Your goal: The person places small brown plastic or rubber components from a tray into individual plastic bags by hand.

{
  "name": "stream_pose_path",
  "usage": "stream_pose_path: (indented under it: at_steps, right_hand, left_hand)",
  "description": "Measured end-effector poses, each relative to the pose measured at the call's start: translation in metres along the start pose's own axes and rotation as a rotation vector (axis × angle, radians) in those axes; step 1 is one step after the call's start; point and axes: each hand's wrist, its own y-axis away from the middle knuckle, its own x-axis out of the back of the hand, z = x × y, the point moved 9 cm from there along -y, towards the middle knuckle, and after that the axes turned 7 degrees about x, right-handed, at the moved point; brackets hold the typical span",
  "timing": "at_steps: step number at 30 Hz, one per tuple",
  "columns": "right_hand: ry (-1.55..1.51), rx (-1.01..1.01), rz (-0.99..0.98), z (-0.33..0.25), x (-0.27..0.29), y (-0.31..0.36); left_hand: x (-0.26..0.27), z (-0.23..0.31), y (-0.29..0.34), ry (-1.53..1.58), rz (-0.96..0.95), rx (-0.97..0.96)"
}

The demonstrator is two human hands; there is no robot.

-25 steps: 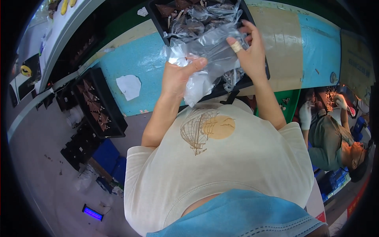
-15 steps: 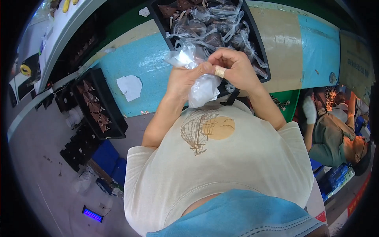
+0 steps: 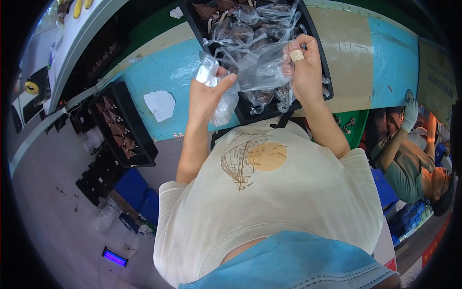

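Left hand (image 3: 204, 98) grips a crumpled, glossy wad of clear plastic bags (image 3: 225, 110), and right hand (image 3: 306, 67), beige tape (image 3: 297, 55) round its thumb, pinches one thin, wrinkled bag (image 3: 262, 67), spread between the two above the near part of a black tray (image 3: 324, 54)! Inside that tray: knotted, filmy bundles (image 3: 240, 32), with brown, pointed pieces (image 3: 205, 11) at the far left. Beneath, a shiny blue-and-tan tabletop (image 3: 339, 62), ragged white paper (image 3: 160, 105) lying left. Further left, another black tray (image 3: 147, 158) carries angular brown pieces (image 3: 115, 126); right, a co-worker's gloved hand (image 3: 410, 116) touches the table edge.
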Motion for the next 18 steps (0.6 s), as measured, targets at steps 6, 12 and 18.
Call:
stream_pose_path:
  at_steps: [6,12,18]
  right_hand:
    - [0.321,0.189,-0.160,-0.013,-0.033,0.006]
    - [0.554,0.098,-0.263,-0.003,-0.032,-0.029]
    - [1.023,0.454,-0.364,-0.001,-0.060,-0.134]
  left_hand:
    - [-0.023,0.070,0.020,-0.043,-0.018,-0.500]
    - [-0.030,0.024,-0.019,0.057,-0.188,-0.135]
    - [0.009,0.003,-0.031,0.351,-0.006,-0.003]
